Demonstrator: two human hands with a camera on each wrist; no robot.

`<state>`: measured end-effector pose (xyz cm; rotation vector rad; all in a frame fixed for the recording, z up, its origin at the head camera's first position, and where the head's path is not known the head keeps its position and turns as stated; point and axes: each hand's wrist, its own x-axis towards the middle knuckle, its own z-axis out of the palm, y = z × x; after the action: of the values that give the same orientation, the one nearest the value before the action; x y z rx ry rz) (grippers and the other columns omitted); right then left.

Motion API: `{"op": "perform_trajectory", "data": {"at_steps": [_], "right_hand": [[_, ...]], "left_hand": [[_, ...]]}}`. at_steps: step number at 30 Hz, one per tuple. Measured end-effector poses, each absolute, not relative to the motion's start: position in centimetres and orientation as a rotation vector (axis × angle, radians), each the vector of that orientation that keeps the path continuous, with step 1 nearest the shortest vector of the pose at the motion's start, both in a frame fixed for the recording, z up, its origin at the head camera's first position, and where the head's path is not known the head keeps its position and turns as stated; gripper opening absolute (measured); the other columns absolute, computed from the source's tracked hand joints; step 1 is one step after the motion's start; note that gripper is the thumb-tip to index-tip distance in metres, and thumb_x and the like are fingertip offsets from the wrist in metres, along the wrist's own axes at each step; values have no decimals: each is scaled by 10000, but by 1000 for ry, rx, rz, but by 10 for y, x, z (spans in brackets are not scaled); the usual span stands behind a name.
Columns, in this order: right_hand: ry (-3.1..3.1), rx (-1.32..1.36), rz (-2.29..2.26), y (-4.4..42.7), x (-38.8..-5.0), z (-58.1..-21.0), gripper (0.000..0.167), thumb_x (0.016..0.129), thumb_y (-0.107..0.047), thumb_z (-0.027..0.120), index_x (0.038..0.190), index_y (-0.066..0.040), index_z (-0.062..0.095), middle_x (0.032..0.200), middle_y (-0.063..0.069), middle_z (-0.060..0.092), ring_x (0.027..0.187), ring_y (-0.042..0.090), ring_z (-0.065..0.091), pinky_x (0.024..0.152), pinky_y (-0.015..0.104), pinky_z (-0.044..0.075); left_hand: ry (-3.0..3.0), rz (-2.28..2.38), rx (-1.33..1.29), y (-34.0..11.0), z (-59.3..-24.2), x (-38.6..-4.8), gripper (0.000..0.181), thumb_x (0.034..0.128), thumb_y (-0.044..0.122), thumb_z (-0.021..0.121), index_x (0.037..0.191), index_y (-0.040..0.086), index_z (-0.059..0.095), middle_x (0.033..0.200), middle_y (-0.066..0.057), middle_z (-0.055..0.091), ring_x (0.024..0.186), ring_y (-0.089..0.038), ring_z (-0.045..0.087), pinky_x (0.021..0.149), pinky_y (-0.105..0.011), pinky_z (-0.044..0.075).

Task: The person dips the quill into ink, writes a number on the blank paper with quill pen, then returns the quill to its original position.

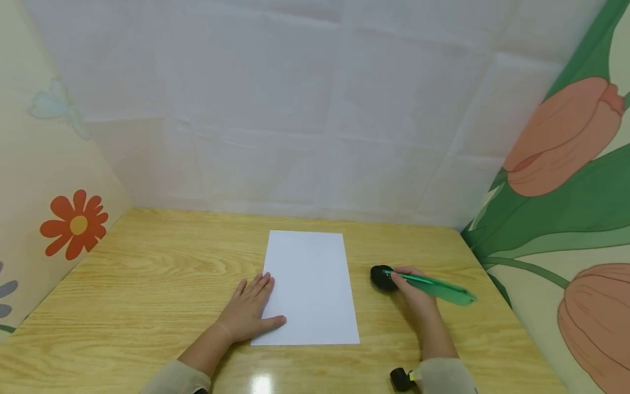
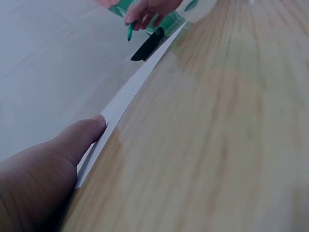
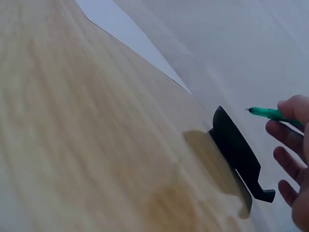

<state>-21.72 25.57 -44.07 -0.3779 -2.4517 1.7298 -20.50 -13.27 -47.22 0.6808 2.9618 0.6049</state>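
Note:
A white sheet of paper (image 1: 310, 290) lies upright in front of me on the wooden table. My left hand (image 1: 248, 313) rests flat on its lower left edge, fingers straight and thumb spread; in the left wrist view the thumb (image 2: 79, 137) presses the paper's near corner. To the right of the sheet, my right hand (image 1: 415, 290) pinches a green feather pen (image 1: 450, 291) near its tip. Below that tip sits a small black dish (image 1: 380, 279). The right wrist view shows the pen's dark point (image 3: 251, 110) held above the dish (image 3: 236, 145), apart from it.
The wood-grain table (image 1: 147, 284) reaches back to a white cloth backdrop (image 1: 275, 109). Flower-printed panels (image 1: 566, 142) stand on both sides. A small black device (image 1: 401, 378) hangs at the right sleeve.

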Motion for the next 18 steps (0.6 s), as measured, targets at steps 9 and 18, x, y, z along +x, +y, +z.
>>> {"op": "perform_trajectory", "data": {"at_steps": [9, 18], "right_hand": [[-2608, -256, 1499, 253, -221, -444, 172, 918, -207, 674, 990, -51, 690, 890, -13, 662, 840, 108, 549, 766, 198, 450], [-2726, -273, 1342, 252, -220, -443, 115, 902, -204, 667, 923, -95, 697, 1012, 57, 701, 983, 201, 597, 893, 296, 420]], "left_hand": [[2954, 629, 691, -132, -471, -203, 993, 857, 632, 593, 1507, -53, 287, 1606, -209, 237, 1508, -381, 172, 1206, -592, 58], [2956, 595, 685, -131, -470, -204, 1001, 861, 657, 569, 1510, -49, 283, 1609, -203, 234, 1513, -371, 164, 1210, -593, 53]]}}
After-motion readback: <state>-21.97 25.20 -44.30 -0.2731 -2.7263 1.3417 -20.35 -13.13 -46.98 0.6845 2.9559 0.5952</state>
